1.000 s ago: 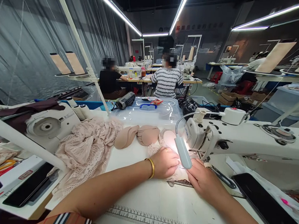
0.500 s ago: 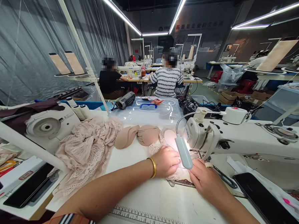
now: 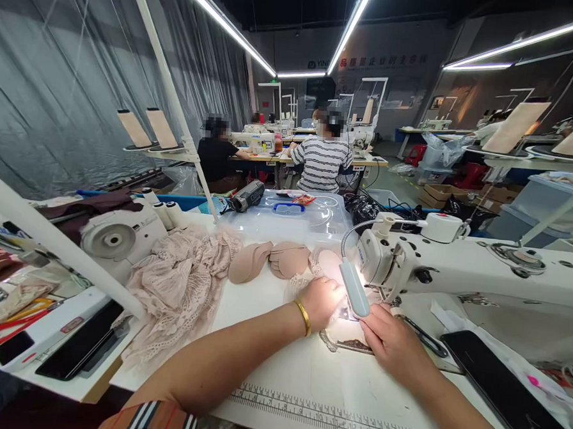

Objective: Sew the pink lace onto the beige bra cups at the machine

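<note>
My left hand (image 3: 324,302), with a gold bangle at the wrist, is closed on pale pink lace fabric (image 3: 300,283) beside the sewing machine's needle area. My right hand (image 3: 389,338) lies just right of it, its fingers pressed together at the fabric's edge; the lamp partly hides the fingertips. A grey gooseneck lamp (image 3: 354,290) lights the work and covers the needle. The white sewing machine (image 3: 379,256) stands behind my right hand. A pink moulded bra cup (image 3: 329,263) with lace round it lies just beyond my left hand.
Beige bra cups (image 3: 288,259) lie in stacks left of the work, beside a heap of lace (image 3: 180,279). A black phone (image 3: 503,386) lies at right, near black-handled snips (image 3: 427,337). A clear plastic box (image 3: 286,222) stands behind. Two co-workers sit farther back.
My left hand has drawn slightly nearer, and less lace shows below the lamp, baring the metal plate at the table. The camera view has shifted a little to the left.
</note>
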A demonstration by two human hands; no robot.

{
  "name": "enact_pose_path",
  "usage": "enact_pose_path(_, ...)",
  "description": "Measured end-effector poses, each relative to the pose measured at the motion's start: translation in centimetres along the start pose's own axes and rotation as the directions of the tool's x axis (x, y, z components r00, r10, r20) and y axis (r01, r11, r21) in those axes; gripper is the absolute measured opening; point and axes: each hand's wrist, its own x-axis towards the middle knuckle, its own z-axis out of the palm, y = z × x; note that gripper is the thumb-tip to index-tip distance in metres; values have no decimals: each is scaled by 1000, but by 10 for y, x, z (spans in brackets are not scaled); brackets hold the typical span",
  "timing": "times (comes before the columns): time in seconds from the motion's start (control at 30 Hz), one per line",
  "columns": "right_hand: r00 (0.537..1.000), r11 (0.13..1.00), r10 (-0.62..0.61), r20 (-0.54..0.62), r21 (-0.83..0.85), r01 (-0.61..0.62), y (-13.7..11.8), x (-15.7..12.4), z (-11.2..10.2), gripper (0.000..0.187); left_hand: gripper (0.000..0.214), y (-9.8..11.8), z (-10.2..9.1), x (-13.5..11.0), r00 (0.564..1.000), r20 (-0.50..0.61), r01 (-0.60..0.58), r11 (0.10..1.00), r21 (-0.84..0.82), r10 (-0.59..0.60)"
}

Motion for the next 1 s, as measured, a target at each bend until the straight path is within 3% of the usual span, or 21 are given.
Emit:
enact_pose_path(0.1, 997, 991, 72, 36, 107, -75, -18, 0, 1, 32, 22, 5, -7, -21, 1000, -15, 10, 1000, -25, -11)
enact_pose_path(0.17, 981, 933, 172, 86, 305, -190, -36, 1, 4, 35, 30, 10, -14, -46, 998, -56, -33, 992, -120, 26)
enact_pose_path(0.2, 965, 858, 235, 114, 442, -261, -48, 3, 7, 42, 34, 11, -17, -59, 995, -92, -60, 980, -189, 43)
enact_pose_path(0.27, 916, 616, 369, 155, 697, -367, -71, 4, 13, 65, 42, 7, -25, -87, 990, -137, -55, 948, -314, 12)
enact_pose_path(0.33, 866, 397, 471, 171, 835, -381, -92, 4, 18, 80, 44, -2, -32, -112, 978, -123, 110, 919, -378, -168)
enact_pose_path(0.37, 848, 319, 500, 178, 872, -372, -101, 3, 20, 83, 44, -8, -37, -124, 949, -116, 229, 895, -382, -292)
enact_pose_path(0.43, 823, 207, 535, 192, 914, -348, -115, 0, 23, 85, 44, -11, -47, -146, 832, -188, 417, 811, -410, -522)
enact_pose_path(0.5, 805, 135, 558, 200, 936, -326, -124, -3, 25, 83, 41, 1, -55, -165, 684, -323, 435, 721, -539, -655)
enact_pose_path(0.53, 800, 108, 565, 203, 942, -316, -127, -5, 26, 82, 38, 14, -58, -173, 635, -334, 379, 658, -651, -696)
enact_pose_path(0.57, 795, 87, 571, 204, 948, -306, -131, -7, 27, 82, 33, 30, -59, -179, 622, -282, 293, 551, -781, -730)
enact_pose_path(0.6, 792, 72, 577, 201, 953, -294, -135, -9, 29, 81, 32, 49, -58, -183, 684, -117, 219, 356, -909, -720)
enact_pose_path(0.63, 791, 61, 580, 195, 958, -280, -138, -13, 30, 79, 40, 67, -55, -186, 801, 156, 233, 61, -971, -579)
enact_pose_path(0.67, 793, 54, 580, 186, 963, -265, -142, -18, 32, 78, 49, 84, -50, -185, 865, 375, 314, -224, -923, -333)
enact_pose_path(0.7, 798, 51, 577, 176, 967, -250, -146, -24, 35, 77, 56, 98, -44, -183, 867, 466, 358, -428, -830, -178)
enact_pose_path(0.73, 804, 51, 572, 163, 971, -233, -149, -32, 38, 76, 59, 107, -38, -179, 856, 498, 340, -576, -744, -139)
enact_pose_path(0.77, 811, 54, 565, 150, 974, -219, -152, -41, 41, 76, 60, 112, -33, -173, 837, 509, 259, -676, -690, -199)
enact_pose_path(0.83, 823, 69, 551, 136, 976, -207, -155, -61, 47, 79, 52, 112, -27, -159, 757, 482, 15, -727, -687, -440)
enact_pose_path(0.9, 825, 82, 547, 142, 972, -221, -155, -76, 51, 85, 48, 104, -27, -148, 647, 434, -148, -661, -736, -627)
enact_pose_path(0.97, 820, 87, 552, 152, 967, -238, -152, -83, 50, 91, 51, 97, -32, -140, 587, 412, -187, -612, -768, -696)
enact_pose_path(1.0, 816, 95, 558, 151, 965, -244, -149, -83, 47, 94, 50, 95, -34, -138, 584, 424, -177, -618, -766, -693)
